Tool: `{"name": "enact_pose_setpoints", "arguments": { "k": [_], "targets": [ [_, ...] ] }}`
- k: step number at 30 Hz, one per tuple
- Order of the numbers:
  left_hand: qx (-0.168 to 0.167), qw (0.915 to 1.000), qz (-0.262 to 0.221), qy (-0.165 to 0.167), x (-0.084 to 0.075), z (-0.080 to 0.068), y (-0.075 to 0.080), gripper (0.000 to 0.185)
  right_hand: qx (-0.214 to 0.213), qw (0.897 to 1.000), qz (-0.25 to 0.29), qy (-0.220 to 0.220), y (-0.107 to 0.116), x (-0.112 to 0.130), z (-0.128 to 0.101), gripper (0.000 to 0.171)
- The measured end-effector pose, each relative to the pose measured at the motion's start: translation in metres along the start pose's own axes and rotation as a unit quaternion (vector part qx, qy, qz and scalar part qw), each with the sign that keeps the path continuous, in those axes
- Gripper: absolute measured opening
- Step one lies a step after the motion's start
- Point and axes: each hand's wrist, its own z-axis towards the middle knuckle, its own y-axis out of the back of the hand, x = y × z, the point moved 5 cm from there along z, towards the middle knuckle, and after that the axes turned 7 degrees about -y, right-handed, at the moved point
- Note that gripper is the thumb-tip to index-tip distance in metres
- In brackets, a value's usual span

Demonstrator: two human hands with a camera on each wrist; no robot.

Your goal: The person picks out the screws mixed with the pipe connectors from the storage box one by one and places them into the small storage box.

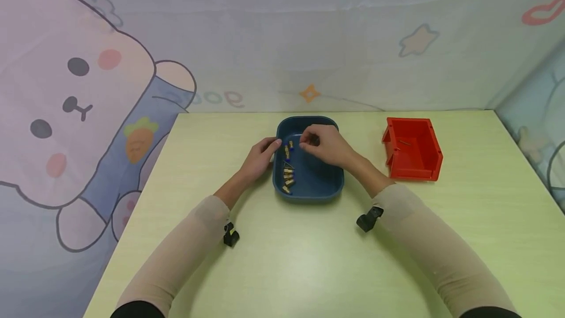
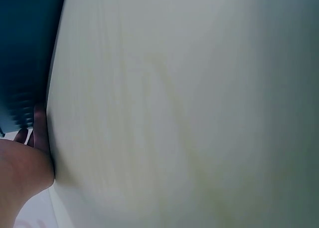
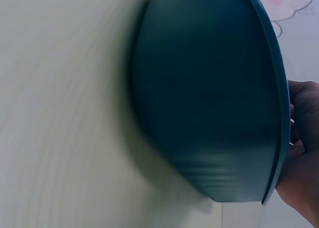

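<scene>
A dark blue plastic basin (image 1: 320, 180) stands on the table. Along its left side lie several small brass-coloured cylinders (image 1: 289, 176), some with blue ends. Thin metal pieces (image 1: 288, 165) lie among them. My left hand (image 1: 260, 156) grips the basin's left rim, thumb on top; in the left wrist view its fingers (image 2: 41, 130) are against the outer wall, low by the table. Over the basin's upper part hovers my right hand (image 1: 325, 144), fingers curled and thumb close to the index fingertip. Whether something small is between those fingertips cannot be seen.
A red open-front bin (image 1: 414, 173) stands to the right of the basin, with a few thin metal pieces (image 1: 404, 142) inside. Behind the pale wooden table (image 1: 291, 259) hangs a printed cloth (image 1: 265, 38). Each sleeve carries a small black device near the wrist.
</scene>
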Motion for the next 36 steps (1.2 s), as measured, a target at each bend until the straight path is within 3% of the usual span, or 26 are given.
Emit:
{"name": "enact_pose_setpoints", "arguments": {
  "k": [8,18,30,36],
  "targets": [
    [0.017,0.9995,-0.005,0.027,-0.032,-0.015,0.0,0.056,-0.005,1.0,0.013,0.008,-0.013,0.005,0.008,0.005],
    [0.004,0.9999,-0.014,0.007,-0.001,-0.003,0.0,0.065,-0.009,0.999,0.033,-0.009,-0.032,0.005,0.014,0.005],
    [-0.002,0.9999,0.013,-0.007,0.0,0.0,-0.002,0.067,0.002,0.999,0.028,-0.029,-0.043,0.001,0.021,0.005],
    [-0.008,0.9998,0.017,-0.009,-0.003,-0.003,-0.001,0.064,0.022,1.0,0.004,-0.006,-0.05,0.002,0.022,0.004]
  ]
}}
